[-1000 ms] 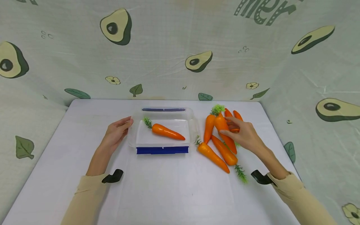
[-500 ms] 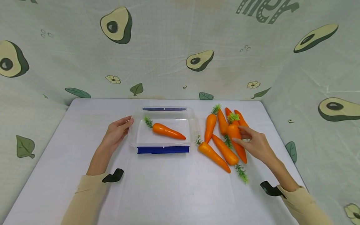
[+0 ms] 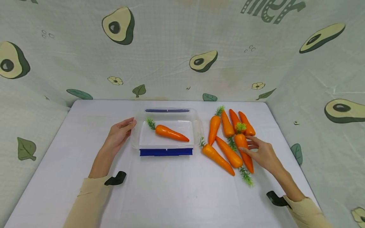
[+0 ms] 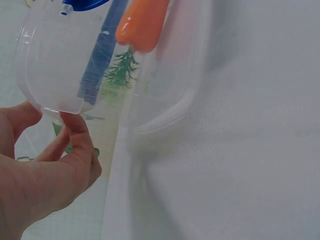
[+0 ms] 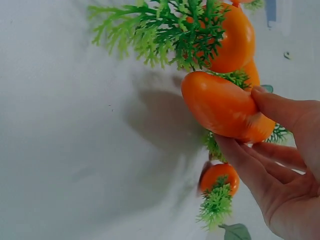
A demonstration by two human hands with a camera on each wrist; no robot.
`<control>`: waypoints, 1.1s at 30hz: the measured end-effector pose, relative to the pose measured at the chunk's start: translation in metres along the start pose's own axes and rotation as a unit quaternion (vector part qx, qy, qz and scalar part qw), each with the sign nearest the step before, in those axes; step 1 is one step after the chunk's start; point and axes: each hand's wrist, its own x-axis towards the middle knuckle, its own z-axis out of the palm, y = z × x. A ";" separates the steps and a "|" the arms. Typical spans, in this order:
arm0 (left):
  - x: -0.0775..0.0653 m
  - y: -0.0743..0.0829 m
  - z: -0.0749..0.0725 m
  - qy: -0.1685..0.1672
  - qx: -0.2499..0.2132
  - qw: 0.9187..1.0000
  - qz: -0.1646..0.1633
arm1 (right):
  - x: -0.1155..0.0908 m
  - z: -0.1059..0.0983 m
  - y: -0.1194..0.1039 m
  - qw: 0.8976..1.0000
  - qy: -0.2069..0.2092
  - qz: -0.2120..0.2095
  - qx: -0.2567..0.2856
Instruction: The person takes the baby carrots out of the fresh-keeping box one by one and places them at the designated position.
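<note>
My left hand (image 3: pixel 119 134) pinches the left rim of a clear plastic container (image 3: pixel 136 136) between thumb and fingers; the left wrist view shows this hand (image 4: pixel 55 170) at the rim's corner. Inside the container lies one orange carrot (image 3: pixel 171 133) with a green top, tilted down to the right. My right hand (image 3: pixel 263 155) holds another carrot (image 3: pixel 241 142) between thumb and fingers, its tip pointing toward me. In the right wrist view the held carrot (image 5: pixel 220 105) shows its smooth rounded end, with the thumb on one side and fingers on the other.
Several more carrots lie right of the container, among them a front one (image 3: pixel 218 160), a middle one (image 3: pixel 229 153) and a far right one (image 3: pixel 247 124). Blue clips (image 3: pixel 166 152) run along the container's sides. A printed cloth (image 3: pixel 165 47) stands behind the white table (image 3: pixel 171 196).
My right hand has moved right and toward me with the held carrot, away from the carrots at the back, uncovering them. The left hand and container stay put.
</note>
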 end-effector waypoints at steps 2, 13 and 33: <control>0.000 0.000 0.000 0.001 -0.004 1.000 0.000 | 0.001 0.001 0.000 1.000 -0.006 0.006 0.002; 0.001 -0.001 0.000 0.000 -0.009 1.000 -0.002 | 0.004 0.008 0.000 0.999 -0.029 0.014 -0.011; -0.001 0.001 0.000 0.000 -0.006 1.000 -0.001 | 0.012 -0.004 -0.012 0.999 -0.007 0.005 -0.053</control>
